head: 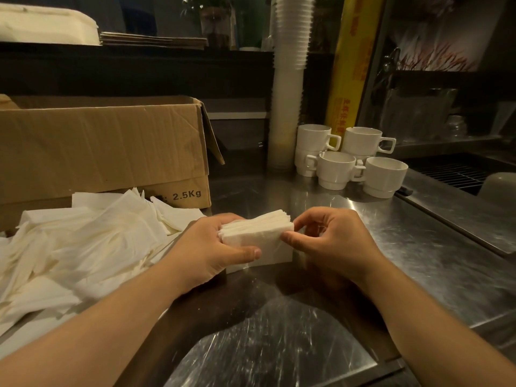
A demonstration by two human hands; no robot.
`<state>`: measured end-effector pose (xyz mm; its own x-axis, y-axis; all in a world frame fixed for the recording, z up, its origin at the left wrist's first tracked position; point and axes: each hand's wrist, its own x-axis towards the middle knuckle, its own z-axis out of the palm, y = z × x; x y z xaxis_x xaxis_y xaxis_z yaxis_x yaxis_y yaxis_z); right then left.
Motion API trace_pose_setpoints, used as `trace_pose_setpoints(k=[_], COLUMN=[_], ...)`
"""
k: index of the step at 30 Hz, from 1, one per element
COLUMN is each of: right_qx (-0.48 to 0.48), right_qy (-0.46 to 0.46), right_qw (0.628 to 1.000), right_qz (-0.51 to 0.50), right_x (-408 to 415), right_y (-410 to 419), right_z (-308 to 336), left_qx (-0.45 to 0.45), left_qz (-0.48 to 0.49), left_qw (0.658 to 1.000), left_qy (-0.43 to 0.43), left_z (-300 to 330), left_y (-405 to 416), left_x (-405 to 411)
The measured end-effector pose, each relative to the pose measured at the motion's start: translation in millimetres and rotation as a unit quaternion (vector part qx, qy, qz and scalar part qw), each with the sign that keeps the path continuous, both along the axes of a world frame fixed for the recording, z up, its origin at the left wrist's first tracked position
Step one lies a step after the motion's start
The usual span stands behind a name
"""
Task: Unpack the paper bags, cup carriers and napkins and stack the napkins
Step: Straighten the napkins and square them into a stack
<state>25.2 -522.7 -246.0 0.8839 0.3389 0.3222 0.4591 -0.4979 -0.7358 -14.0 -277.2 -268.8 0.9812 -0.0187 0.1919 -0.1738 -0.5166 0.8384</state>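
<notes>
While both hands are meeting over the steel counter (418,247), the left hand (206,247) is gripping one end of a napkin stack (258,233), thumb curled onto its near face, fingers wrapped behind. Right hand (332,241) is pinching the opposite end w/ thumb in front & curled fingers behind. Stack is sitting just in front of the cardboard box (106,152) marked 2.5Kg; whether it's touching the counter, can't tell. Loose napkin pile (69,247) is spreading in front of the box, left of the stack. White mugs (349,160) are standing right of the box, some stacked, w/ a paper cup tower (290,79) just behind them.
</notes>
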Motion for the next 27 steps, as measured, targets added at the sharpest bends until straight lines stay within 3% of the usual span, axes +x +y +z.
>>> trace_pose_setpoints(k=[27], right_qx=[-0.008], right_qy=[0.035], right_qw=[0.999], right_qz=[0.016], right_x=[2.5], right_y=[0.1], right_z=[-1.5], left_qx=[0.001], left_qz=[-0.02], left_qw=[1.0], left_qy=[0.004], left_z=[2.3], left_y=[0.2], left_x=[-0.3])
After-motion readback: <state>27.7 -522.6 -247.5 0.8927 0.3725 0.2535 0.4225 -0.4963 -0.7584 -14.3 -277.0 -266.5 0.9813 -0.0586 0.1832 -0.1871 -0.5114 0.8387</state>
